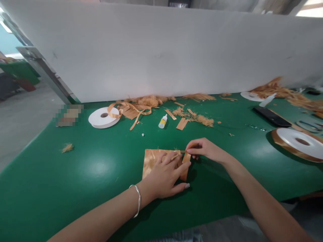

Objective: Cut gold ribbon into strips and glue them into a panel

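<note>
Shiny gold ribbon pieces (150,158) lie side by side on the green tabletop, forming a flat panel. My left hand (166,174) rests on them with fingers spread, pressing them flat and covering their lower middle. At the panel's right side is a separate gold ribbon strip (186,157). Its top end is pinched between the thumb and fingers of my right hand (200,148), while my left fingertips touch it lower down. Loose threads stick up from the panel's top edge.
A small glue bottle (163,121) lies beyond my hands among ribbon scraps (182,123) and frayed thread. A white ribbon spool (104,118) is at left, another spool (300,143) at right, near a black phone (272,116). A white partition (161,50) rises behind.
</note>
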`<action>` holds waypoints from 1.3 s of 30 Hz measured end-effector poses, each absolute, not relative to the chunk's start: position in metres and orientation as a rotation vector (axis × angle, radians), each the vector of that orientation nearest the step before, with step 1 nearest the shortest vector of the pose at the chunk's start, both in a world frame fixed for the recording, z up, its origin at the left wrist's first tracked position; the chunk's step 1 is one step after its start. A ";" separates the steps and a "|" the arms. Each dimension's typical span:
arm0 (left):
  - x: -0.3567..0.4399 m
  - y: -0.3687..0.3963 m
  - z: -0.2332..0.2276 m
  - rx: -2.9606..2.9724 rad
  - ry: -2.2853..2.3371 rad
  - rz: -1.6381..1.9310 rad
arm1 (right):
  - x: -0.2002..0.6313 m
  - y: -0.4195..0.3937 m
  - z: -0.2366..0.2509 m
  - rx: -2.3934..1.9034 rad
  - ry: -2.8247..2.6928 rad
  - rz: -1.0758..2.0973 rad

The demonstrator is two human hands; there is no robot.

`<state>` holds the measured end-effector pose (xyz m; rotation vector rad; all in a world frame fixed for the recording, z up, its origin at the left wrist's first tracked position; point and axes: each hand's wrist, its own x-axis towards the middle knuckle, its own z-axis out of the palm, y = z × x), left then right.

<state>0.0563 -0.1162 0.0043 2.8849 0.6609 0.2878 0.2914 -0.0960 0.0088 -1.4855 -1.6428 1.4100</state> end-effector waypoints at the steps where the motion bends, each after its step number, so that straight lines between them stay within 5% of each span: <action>1: 0.056 -0.116 0.005 2.881 0.637 0.286 | 0.291 -0.096 0.009 -1.480 -1.628 1.411; 14: 0.052 -0.115 0.006 2.790 0.518 0.416 | 0.302 -0.087 -0.004 -1.446 -1.231 1.110; 19: 0.043 -0.089 0.020 2.611 0.892 0.632 | 0.306 -0.083 -0.007 -1.440 -1.232 1.017; 25: 0.027 -0.045 0.020 2.198 1.209 0.618 | 0.302 -0.085 -0.007 -1.502 -1.390 1.039; 33: 0.023 -0.049 0.021 2.624 1.339 0.661 | 0.300 -0.087 -0.005 -1.287 -1.314 1.059; 39: 0.038 -0.068 0.030 2.221 1.072 0.691 | 0.296 -0.094 0.003 -1.052 -1.312 1.231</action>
